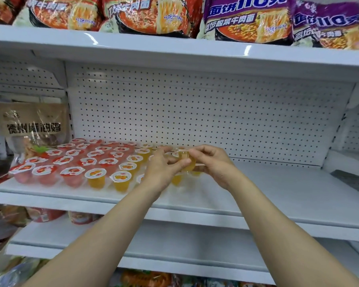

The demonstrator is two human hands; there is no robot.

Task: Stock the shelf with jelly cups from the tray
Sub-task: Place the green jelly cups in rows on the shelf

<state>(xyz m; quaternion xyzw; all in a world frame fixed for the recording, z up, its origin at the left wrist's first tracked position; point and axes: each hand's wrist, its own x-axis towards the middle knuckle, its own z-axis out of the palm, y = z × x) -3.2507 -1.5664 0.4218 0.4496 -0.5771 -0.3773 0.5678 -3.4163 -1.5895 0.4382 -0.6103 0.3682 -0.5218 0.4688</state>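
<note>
Rows of jelly cups stand on the left half of the white middle shelf (278, 195): several red cups (45, 172) at the left, several orange cups (120, 180) to their right. My left hand (164, 168) and my right hand (214, 164) meet just above the shelf at the right end of the rows. Both pinch one orange jelly cup (188, 160) between their fingertips, held slightly above the shelf. More orange cups sit partly hidden under my hands. No tray is in view.
A brown snack bag (32, 127) leans at the left of the cups. Instant noodle packs (145, 15) fill the shelf above. A perforated white back panel (205, 112) stands behind. Lower shelves hold more packaged goods.
</note>
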